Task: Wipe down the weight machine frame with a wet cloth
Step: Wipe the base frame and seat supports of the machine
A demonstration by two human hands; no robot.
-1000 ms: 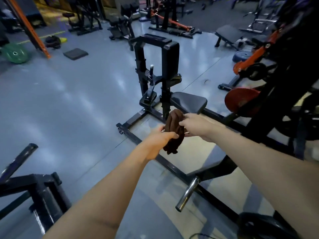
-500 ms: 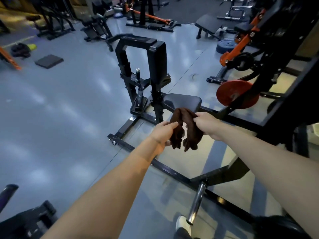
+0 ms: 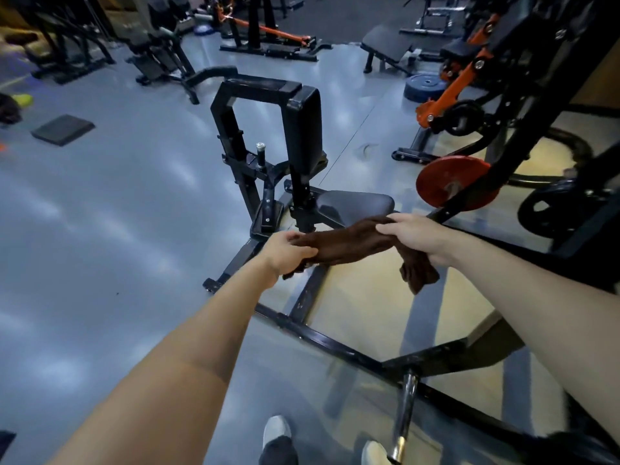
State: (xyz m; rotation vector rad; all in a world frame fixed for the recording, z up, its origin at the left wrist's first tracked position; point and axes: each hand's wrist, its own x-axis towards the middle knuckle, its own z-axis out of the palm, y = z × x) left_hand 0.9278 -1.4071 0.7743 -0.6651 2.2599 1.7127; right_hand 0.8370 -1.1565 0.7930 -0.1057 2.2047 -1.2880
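Brown cloth [image 3: 349, 245] is being held stretched between two hands, in the air over the machine's floor bars.

Left hand [image 3: 288, 251] is gripping one end with curled fingers; right hand [image 3: 414, 234] is pinching the other end, a loose tail hanging below it. Just beyond, the black frame [image 3: 265, 129] is standing upright with its seat [image 3: 355, 203] next to the cloth. A red plate [image 3: 458, 181] is sitting to the right on a neighbouring machine. Grey floor [image 3: 100, 213] is spreading around.

glossy grey floor [image 3: 100, 203], red weight plate [image 3: 453, 182], flat bench [image 3: 385, 45], dim light.
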